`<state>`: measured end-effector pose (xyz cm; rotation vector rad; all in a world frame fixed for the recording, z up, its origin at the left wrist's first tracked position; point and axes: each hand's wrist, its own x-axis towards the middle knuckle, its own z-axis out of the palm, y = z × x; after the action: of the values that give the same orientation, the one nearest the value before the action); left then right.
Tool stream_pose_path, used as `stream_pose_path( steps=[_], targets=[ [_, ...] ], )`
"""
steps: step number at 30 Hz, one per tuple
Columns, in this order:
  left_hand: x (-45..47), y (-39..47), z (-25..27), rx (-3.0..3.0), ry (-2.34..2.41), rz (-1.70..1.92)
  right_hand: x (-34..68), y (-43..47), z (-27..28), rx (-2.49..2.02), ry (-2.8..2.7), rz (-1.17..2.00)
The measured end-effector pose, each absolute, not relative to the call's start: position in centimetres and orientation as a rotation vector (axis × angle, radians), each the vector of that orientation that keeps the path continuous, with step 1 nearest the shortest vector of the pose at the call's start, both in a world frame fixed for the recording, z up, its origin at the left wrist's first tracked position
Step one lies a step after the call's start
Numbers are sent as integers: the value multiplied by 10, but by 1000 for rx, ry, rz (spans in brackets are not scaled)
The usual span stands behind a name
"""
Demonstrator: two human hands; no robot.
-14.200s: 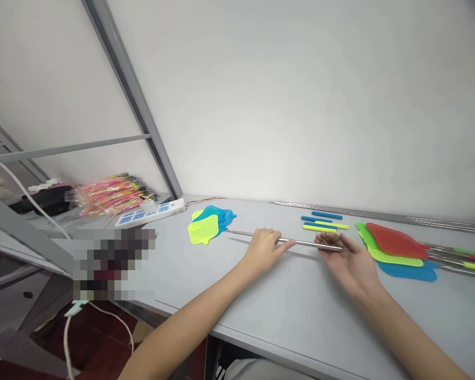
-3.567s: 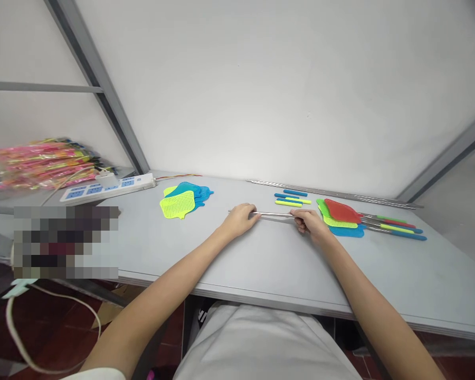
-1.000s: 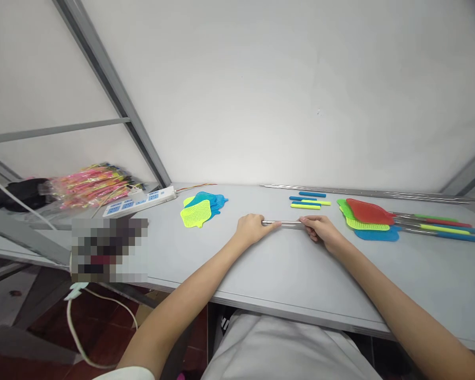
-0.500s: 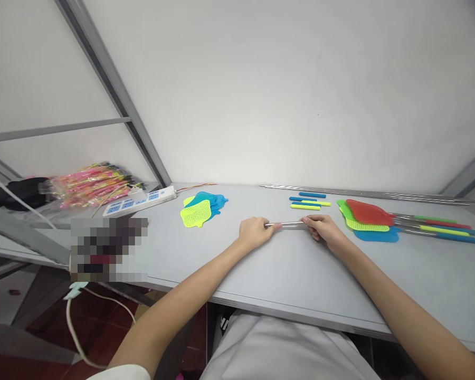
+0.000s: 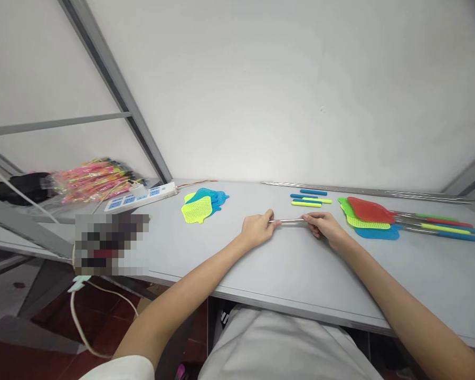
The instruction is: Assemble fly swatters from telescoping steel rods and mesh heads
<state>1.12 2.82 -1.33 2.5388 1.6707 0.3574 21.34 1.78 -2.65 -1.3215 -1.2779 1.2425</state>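
A thin metal rod [image 5: 288, 221] is stretched level between my two hands, just above the grey table. My left hand [image 5: 257, 228] grips its left end, thumb along the rod and fingers curled around it. The thumb and fingertips of my right hand [image 5: 319, 226] pinch the other end. Beyond the rod lie several blue and yellow handle grips [image 5: 311, 200]. Right of my right hand, fly swatters with red, green, yellow and blue heads [image 5: 370, 210] overlap, their metal shafts ending in coloured grips. Loose yellow and blue swatter heads [image 5: 198, 210] are piled to the left.
Long metal rods [image 5: 372, 191] lie along the wall at the table's back edge. On the left are a white power strip [image 5: 142, 198], a blurred-out patch, grey shelf posts [image 5: 122, 95] and plastic-wrapped colourful bundles [image 5: 95, 179]. A pale cable [image 5: 77, 322] hangs below the table edge.
The view has shifted slightly. My left hand's index finger sits a little higher above the rod; both hands still hold it in nearly the same place.
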Motion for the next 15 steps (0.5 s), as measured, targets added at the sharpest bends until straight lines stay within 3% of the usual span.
stream_pose_path(
  steps=[15],
  targets=[
    [3,42,-13,2535,1577,377,210,19,-25,-1321,-1125,1336]
  ],
)
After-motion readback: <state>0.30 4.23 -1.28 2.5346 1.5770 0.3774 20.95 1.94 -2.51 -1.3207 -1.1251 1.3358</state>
